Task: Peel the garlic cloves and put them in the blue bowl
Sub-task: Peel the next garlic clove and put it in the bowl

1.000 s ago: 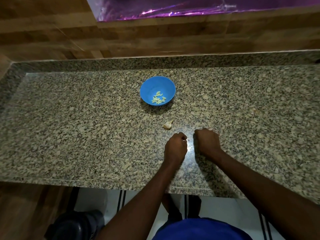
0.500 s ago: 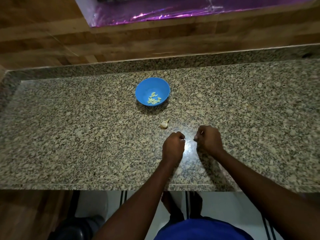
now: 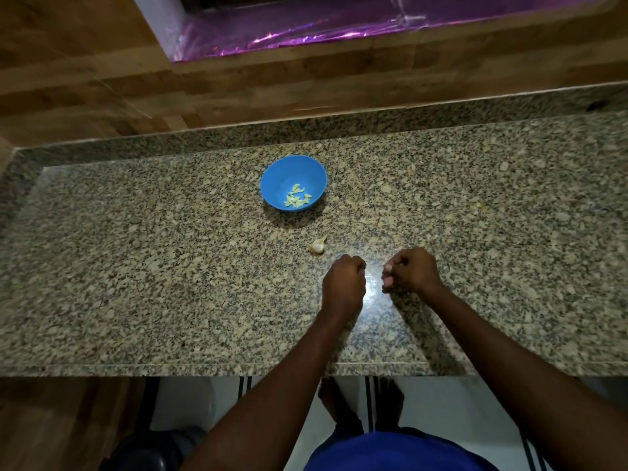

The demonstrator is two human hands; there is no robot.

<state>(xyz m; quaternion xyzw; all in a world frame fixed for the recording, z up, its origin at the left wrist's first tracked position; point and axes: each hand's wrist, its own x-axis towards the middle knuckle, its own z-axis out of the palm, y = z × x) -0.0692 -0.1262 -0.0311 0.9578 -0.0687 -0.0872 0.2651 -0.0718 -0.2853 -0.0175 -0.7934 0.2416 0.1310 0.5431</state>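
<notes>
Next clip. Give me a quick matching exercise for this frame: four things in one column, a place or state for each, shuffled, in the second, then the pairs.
Things:
1. blue bowl
2. unpeeled garlic piece
3. left hand
4. right hand

Places or states:
A. lying alone on the countertop, between bowl and hands
B. holds the peeled cloves
C. curled fist, right of the other hand
D. curled fist, nearest the garlic piece

Pairs: 1-B, 2-A, 3-D, 4-C

A bowl [image 3: 293,182] stands on the countertop [image 3: 136,266] near its middle, with peeled garlic cloves [image 3: 296,199] lying inside it. A garlic piece [image 3: 318,244] lies on the counter nearer the person, just right of the bowl. Closer still are the left hand [image 3: 343,284] and, beside it on the right but apart, the right hand [image 3: 409,270]. A wooden wall [image 3: 102,90] rises behind the counter.
</notes>
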